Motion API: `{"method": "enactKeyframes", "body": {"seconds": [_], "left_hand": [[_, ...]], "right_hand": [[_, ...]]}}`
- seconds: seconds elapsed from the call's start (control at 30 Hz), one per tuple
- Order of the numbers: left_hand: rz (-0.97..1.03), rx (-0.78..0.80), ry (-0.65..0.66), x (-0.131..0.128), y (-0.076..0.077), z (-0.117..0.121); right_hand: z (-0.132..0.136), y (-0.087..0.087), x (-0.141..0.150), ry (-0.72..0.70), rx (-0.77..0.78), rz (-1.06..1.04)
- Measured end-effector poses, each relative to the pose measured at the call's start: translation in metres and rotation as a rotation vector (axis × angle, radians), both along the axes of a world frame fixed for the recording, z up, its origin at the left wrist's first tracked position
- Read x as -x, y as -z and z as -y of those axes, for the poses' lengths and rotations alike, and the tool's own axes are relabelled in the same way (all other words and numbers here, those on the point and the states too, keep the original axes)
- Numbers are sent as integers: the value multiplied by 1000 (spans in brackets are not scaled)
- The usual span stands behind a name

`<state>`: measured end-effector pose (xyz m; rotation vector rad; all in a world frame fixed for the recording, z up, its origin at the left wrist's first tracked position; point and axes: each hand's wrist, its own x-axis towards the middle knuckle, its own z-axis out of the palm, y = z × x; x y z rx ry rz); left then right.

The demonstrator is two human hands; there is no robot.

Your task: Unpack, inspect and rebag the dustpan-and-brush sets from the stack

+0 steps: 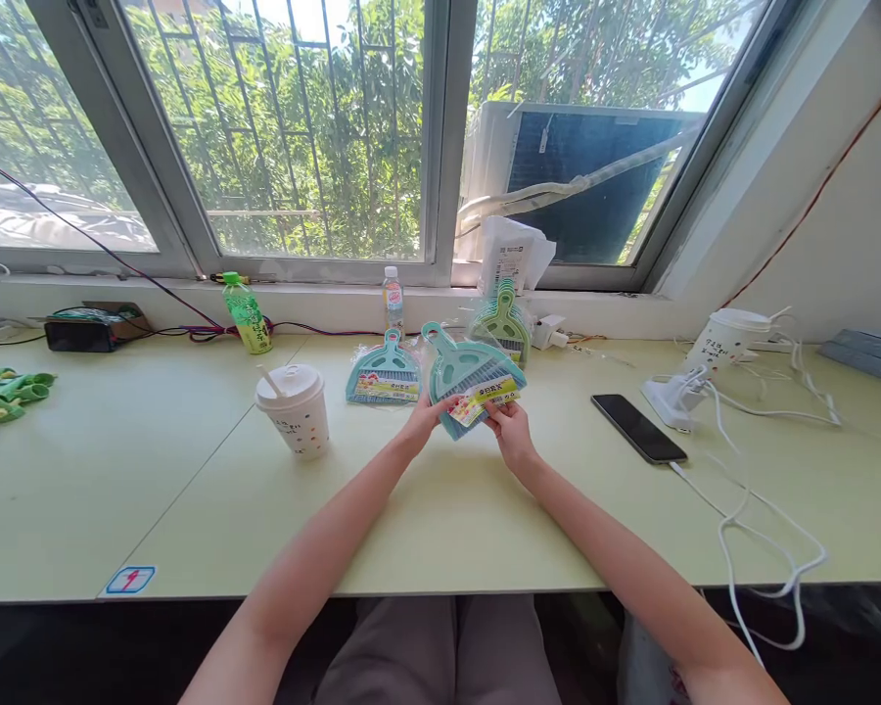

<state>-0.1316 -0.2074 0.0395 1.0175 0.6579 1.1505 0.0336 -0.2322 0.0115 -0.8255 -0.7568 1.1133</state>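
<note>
Between my hands, above the table, I hold a teal mini dustpan and brush set (461,364) in clear packaging, tilted, with a yellow label across it. My left hand (427,421) grips its lower left edge. On the lower right edge, by the label, the fingers of my right hand (510,431) are closed. A second teal dustpan and brush set (386,367) lies just behind and to the left of my left hand. Behind the held set, a stack of green dustpan sets (504,323) leans near the window sill.
A white lidded cup (294,411) stands left of my arms, with a green bottle (248,313) behind it. A clear bottle (393,299) is by the sill. To the right lie a black phone (638,429), a power strip (672,399), white cables and another cup (726,343). Green items (7,392) lie far left.
</note>
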Motion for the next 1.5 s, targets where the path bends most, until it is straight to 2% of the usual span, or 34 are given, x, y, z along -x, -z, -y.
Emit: {"method": "enactKeyframes", "body": {"seconds": [0.1,0.23,0.33,0.43,0.53,0.6,0.73,0.83,0.97,1.07,1.2,1.5], "left_hand": [[14,22,69,-11,9,5],[59,38,63,-11,12,2],[31,-24,57,-11,13,1],[-23,-82,-40,-15,15,3],[-24,3,-179,-19,17,5],[-22,-8,-239,-19,17,6],[-129,-291,-350,-20,18,10],[-215,-433,-275,-21,17,16],[-139,-379,-120,-24,14,22],[-83,-329,-148,-26,13,23],[-104,-332,-200,-27,16,20],[-281,-443,-138,-24,16,27]], "right_hand": [[-2,1,-2,28,-17,-15],[-2,2,-1,31,-18,-26],[-1,1,1,36,-9,-34],[1,-1,2,36,-7,-28],[3,-3,5,32,0,-34],[4,-3,8,11,1,-51],[2,-2,8,12,5,-95],[-2,-3,2,32,22,-122],[-1,-12,-7,1,2,-87],[0,-16,-10,-3,-12,-65],[-6,-14,-15,-9,46,-60],[-14,-12,-36,45,176,-63]]}}
